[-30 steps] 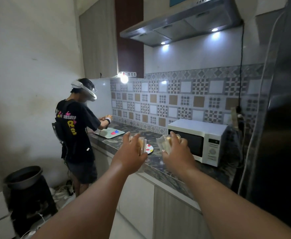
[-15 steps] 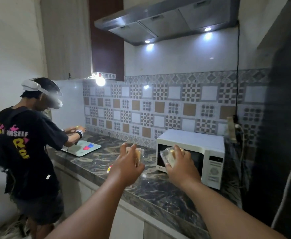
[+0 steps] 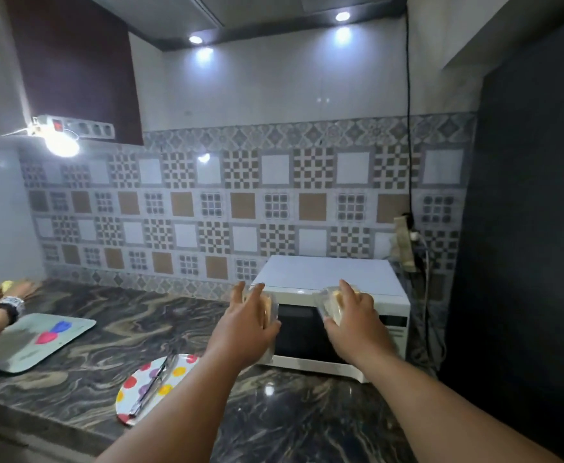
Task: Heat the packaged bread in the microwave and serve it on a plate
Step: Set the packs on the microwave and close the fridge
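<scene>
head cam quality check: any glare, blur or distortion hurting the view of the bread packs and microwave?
Head view: bare bulb blows out at left; hood spots glare on the wall. Wide-angle bends the edges. Both bread packs, in left hand and right hand, are soft. Microwave front is dim, door detail lost.

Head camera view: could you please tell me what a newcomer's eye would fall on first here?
Two outstretched hands fill the middle: the left hand and the right hand each hold a clear packet of bread in front of the white microwave on the dark marbled counter. Left of them lies a polka-dot plate near the counter's front edge.
</scene>
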